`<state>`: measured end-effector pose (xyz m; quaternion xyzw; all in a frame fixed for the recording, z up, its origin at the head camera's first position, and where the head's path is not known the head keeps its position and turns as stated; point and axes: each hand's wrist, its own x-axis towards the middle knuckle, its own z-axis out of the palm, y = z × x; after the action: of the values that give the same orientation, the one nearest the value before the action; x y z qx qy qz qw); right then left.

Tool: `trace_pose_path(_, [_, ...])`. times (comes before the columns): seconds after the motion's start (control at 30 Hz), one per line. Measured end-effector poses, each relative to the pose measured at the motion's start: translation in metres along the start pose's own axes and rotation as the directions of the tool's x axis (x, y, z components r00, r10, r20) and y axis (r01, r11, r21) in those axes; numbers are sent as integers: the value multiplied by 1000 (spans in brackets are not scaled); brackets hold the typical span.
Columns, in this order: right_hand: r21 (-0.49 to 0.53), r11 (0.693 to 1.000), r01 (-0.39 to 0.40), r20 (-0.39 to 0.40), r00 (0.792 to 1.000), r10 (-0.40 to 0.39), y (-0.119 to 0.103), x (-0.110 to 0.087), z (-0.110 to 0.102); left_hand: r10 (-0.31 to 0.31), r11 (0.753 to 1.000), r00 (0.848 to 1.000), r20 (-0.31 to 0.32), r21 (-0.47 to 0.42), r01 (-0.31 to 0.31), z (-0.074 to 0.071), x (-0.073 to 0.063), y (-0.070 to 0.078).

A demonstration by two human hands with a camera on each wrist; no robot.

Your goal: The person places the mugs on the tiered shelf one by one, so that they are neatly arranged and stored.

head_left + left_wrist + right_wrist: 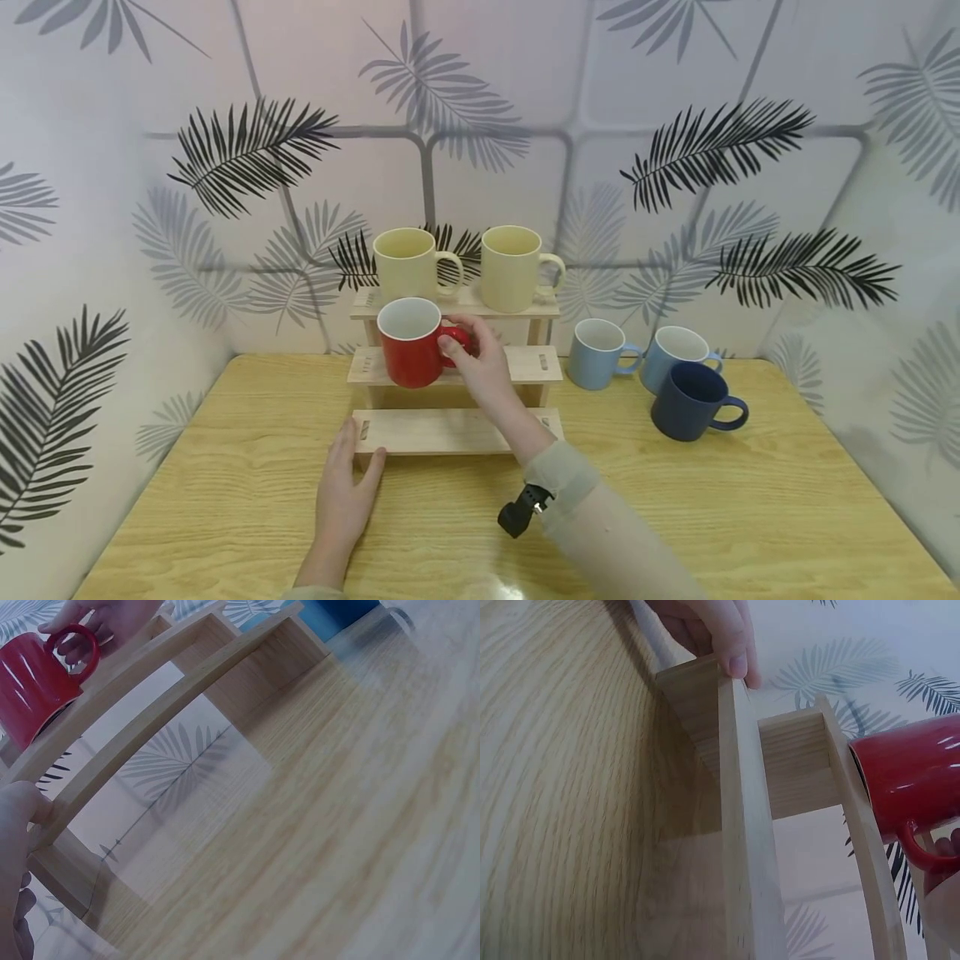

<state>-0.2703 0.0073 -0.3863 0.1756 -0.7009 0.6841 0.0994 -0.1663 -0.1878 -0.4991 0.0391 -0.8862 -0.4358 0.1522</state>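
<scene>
My right hand (483,362) grips the handle of a red mug (412,354) with a white inside. The mug is upright at the middle tier of a three-tier wooden shelf stand (442,432), left of centre, its base at that tier's front edge. At the stand's lower left corner, my left hand (347,487) holds the end of the bottom tier, thumb at the front and fingers along the side. Two pale yellow mugs, one on the left (405,267) and one on the right (510,271), stand on the top tier with handles pointing right.
On the table (225,500), right of the stand, are a light blue mug (592,358), a second light blue mug (663,358) and a dark blue mug (684,408) partly in front of it. A patterned wall (495,108) rises behind.
</scene>
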Motion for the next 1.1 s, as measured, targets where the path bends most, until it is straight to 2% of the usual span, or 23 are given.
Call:
trace_pose_path(0.13, [-104,994,25,0,1000,-25,0,-3,-8,-2,1000,1000,-4,1,2,0,0,0])
trace_pose_path(0.3, [-142,986,90,21,996,-87,1,-9,-18,6,1000,1000,-14,-3,-6,0,1,0])
trace_pose_path(0.5, [-214,957,195,56,981,-188,3,-17,-32,16,1000,1000,-15,-5,-16,0,0,0])
trace_pose_path(0.6, [-255,940,227,78,974,-214,5,-22,-41,21,1000,1000,-16,-5,-21,1,0,0])
trace_pose_path(0.7, [-300,926,230,91,973,-212,4,-28,-51,20,1000,1000,-17,-8,-20,1,0,0])
trace_pose_path(0.83, [-336,914,226,101,974,-204,-10,-42,-63,8,1000,1000,-11,-10,-8,1,1,0])
trace_pose_path(0.93, [-337,909,244,98,970,-224,-11,-48,-74,4,1000,1000,-8,-7,-4,1,0,0])
trace_pose_path(1.1, [-377,888,262,67,964,-257,7,-54,-99,7,1000,1000,-13,-7,-8,0,0,2])
